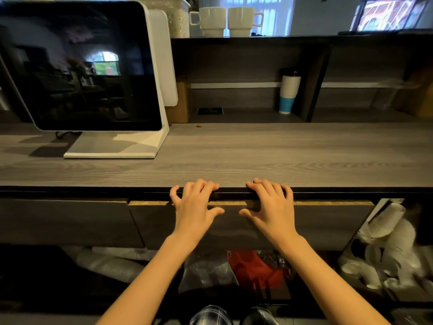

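While the head view looks down over the desk [257,156], the left hand [195,205] and right hand [269,206] sit side by side on the top edge of the drawer [328,224], just under the desk's front lip. Both hands have their fingers curled over that raw edge, tips hidden in the dark gap, with thumbs spread against the drawer's face. Nothing else is held.

To move the drawer well, I judge the pull should be even from both hands and straight toward the body, so the wide front does not skew and bind. Knuckles should stay low, since the lip above sits close.

What the drawer holds cannot be seen. Beneath it, an open shelf holds a clear plastic bag [206,270] beside a red bag [253,266]. The compartment to the right is full of loose white paper cups [393,242], tumbled at all angles. On the shelf behind the desk stands a stack of cups [288,95], and two mugs [212,21] stand touching on top. A screen [77,66] stands on the desk at left.
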